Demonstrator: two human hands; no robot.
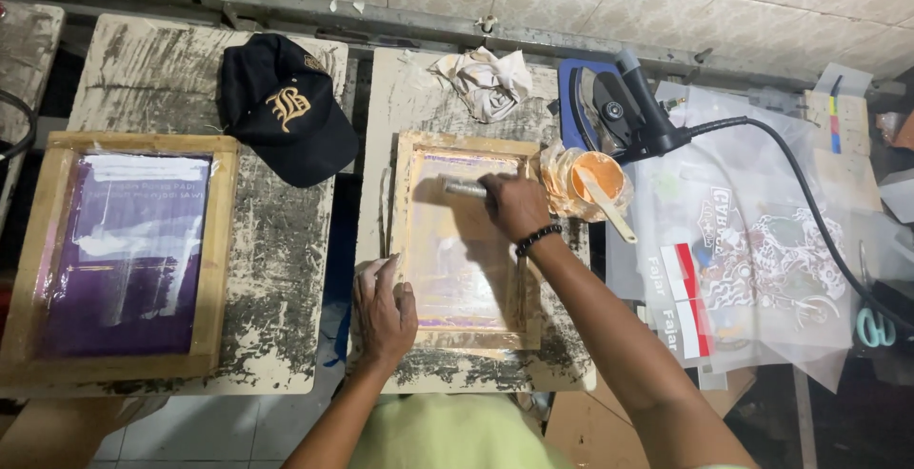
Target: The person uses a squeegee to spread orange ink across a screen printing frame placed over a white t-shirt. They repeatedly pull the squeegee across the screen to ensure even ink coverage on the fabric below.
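On centre frame, squeegee, orange cup

Left hand lies flat, fingers spread; right hand, arm outstretched, has its grip curled closed.

The right hand hides most of the squeegee it grips. At three o'clock, the scissors are half covered. Nine o'clock: the black cable is cut off.
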